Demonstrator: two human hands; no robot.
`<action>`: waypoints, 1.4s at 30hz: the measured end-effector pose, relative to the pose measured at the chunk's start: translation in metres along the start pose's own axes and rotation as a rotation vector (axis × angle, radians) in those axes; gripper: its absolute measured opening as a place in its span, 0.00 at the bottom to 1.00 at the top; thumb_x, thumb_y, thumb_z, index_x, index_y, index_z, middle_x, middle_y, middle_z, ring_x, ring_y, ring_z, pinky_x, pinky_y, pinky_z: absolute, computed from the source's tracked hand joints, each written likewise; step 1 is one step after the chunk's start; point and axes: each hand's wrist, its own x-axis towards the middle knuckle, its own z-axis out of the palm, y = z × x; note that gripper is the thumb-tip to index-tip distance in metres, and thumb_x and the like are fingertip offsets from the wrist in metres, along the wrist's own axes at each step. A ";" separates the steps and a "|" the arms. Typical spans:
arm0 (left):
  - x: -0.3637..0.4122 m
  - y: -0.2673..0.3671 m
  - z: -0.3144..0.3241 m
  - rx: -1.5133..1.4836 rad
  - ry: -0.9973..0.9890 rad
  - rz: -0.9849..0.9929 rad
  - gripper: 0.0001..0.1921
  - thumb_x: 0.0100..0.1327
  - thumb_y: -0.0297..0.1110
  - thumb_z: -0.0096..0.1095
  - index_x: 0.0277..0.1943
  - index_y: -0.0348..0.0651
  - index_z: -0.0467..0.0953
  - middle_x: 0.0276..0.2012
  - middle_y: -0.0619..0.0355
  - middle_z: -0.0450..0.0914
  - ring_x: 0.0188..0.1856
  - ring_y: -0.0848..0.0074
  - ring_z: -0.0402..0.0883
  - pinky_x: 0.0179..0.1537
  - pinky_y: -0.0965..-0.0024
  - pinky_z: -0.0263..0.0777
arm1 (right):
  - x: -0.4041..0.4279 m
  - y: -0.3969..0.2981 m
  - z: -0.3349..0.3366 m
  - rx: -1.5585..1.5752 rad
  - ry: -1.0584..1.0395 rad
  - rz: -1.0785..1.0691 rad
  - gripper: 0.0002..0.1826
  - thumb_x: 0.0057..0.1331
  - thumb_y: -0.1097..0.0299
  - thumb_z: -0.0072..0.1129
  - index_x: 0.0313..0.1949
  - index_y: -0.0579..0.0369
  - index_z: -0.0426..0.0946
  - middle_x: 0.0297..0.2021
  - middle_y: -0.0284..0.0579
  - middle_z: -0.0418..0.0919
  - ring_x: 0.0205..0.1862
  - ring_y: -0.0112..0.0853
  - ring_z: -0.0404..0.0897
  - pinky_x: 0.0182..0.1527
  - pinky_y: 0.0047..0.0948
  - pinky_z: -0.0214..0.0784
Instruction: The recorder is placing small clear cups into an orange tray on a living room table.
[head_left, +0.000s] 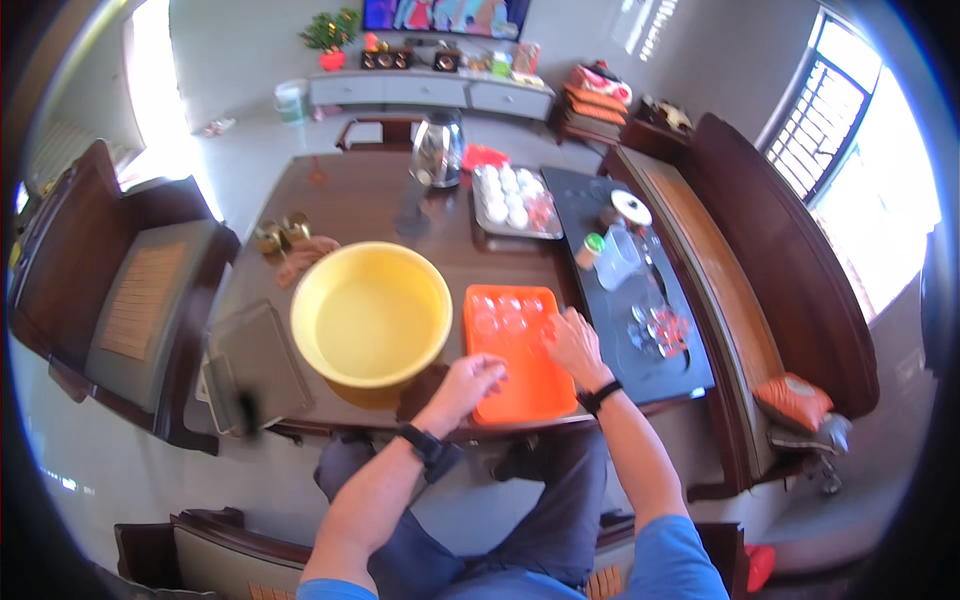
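An orange plastic tray (521, 390) lies in front of me on the wooden table, with several small clear cups (510, 315) in rows at its far end. My right hand (574, 346) is over the tray's right side, its fingertips down beside those cups; whether they grip one is hard to see. At the tray's left edge my left hand (469, 382) hovers, fingers loosely bent and apart, with nothing visible in it. A large yellow plastic basin (371, 315) stands to the left of the tray.
Behind the tray sits a metal tray (517, 232) of white round items, near a steel electric kettle (439, 154). A dark panel (637, 375) on the right holds a clear plastic jug (619, 259) and a green-capped container (590, 251). Flat grey trays (259, 367) lie left.
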 end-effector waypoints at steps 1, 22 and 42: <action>-0.002 0.003 -0.002 0.052 0.000 -0.019 0.14 0.74 0.36 0.57 0.54 0.35 0.76 0.42 0.56 0.85 0.39 0.79 0.82 0.43 0.74 0.75 | 0.005 -0.002 0.001 0.010 -0.040 0.020 0.14 0.60 0.60 0.63 0.40 0.54 0.76 0.38 0.53 0.74 0.43 0.49 0.78 0.45 0.49 0.72; 0.000 0.001 0.002 0.127 -0.038 -0.017 0.13 0.73 0.34 0.58 0.54 0.35 0.77 0.42 0.54 0.85 0.39 0.76 0.84 0.42 0.74 0.74 | 0.015 -0.005 0.012 0.270 -0.124 0.101 0.23 0.59 0.70 0.59 0.55 0.56 0.73 0.47 0.57 0.76 0.50 0.54 0.77 0.53 0.48 0.72; 0.000 0.003 -0.006 0.140 -0.008 -0.024 0.12 0.74 0.32 0.56 0.54 0.35 0.76 0.41 0.55 0.85 0.37 0.79 0.82 0.40 0.77 0.73 | -0.072 0.173 -0.073 -0.199 0.064 0.972 0.17 0.68 0.53 0.56 0.53 0.41 0.77 0.52 0.53 0.81 0.53 0.52 0.81 0.51 0.51 0.74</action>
